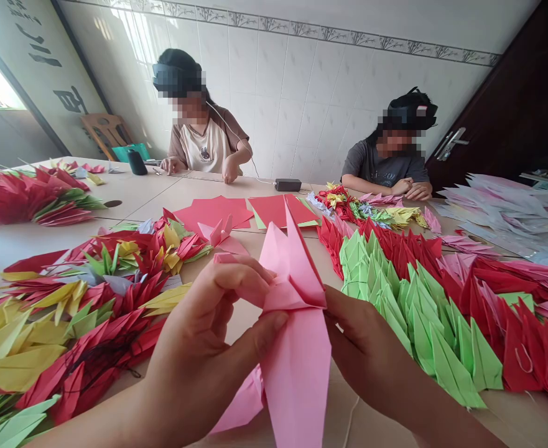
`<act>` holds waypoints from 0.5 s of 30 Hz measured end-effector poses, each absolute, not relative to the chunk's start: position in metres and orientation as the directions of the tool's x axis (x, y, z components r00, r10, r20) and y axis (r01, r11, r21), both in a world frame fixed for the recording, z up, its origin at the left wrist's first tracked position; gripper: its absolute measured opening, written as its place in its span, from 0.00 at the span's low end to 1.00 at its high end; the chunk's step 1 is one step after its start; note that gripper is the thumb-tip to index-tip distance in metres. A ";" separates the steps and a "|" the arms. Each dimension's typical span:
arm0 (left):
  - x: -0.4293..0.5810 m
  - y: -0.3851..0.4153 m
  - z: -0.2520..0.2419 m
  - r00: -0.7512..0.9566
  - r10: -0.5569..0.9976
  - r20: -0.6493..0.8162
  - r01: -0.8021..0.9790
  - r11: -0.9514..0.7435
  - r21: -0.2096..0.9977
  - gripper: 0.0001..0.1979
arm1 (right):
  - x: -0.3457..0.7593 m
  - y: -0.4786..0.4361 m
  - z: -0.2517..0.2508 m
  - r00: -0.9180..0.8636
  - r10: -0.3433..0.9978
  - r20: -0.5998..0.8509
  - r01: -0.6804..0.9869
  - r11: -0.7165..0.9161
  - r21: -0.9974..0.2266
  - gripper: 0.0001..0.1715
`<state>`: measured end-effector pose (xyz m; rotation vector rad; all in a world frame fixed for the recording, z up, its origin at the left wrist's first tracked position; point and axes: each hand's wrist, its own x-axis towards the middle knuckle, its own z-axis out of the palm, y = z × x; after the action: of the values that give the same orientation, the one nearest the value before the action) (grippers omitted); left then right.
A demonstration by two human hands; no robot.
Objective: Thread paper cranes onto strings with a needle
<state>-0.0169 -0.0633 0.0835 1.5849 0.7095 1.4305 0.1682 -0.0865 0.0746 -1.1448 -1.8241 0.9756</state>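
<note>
A folded pink paper piece [297,348] is held up in the centre, with pointed flaps rising at its top and a long flap hanging down. My left hand [218,336] pinches it from the left, the thumb on its front near the middle fold. Around its right edge is my right hand [367,348], its fingertips partly hidden behind the paper. Below, between my hands, lies another folded pink paper [243,404], partly covered. A pink folded crane [218,233] stands on the table beyond my left hand.
Red, yellow and green folded papers [35,336] cover the left side. Rows of green folded pieces [418,311] and red ones [530,348] fill the right. Flat red sheets [215,213] lie ahead. Two people [206,146] [388,162] sit across the table, near a black box [288,185].
</note>
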 end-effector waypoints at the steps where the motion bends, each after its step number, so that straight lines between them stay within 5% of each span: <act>1: -0.017 -0.064 0.084 0.183 0.858 0.479 -0.134 -0.461 0.877 0.14 | 0.168 -0.086 0.075 -0.312 0.927 0.209 0.348 0.316 -0.883 0.14; 15: -0.018 -0.063 0.085 0.189 0.863 0.468 -0.129 -0.451 0.883 0.13 | 0.170 -0.085 0.072 -0.282 0.940 0.191 0.333 0.283 -0.899 0.12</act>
<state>-0.0177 -0.0633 0.0846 1.5795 0.7191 1.4117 0.1697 -0.0854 0.0725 -1.1567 -1.7783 0.9890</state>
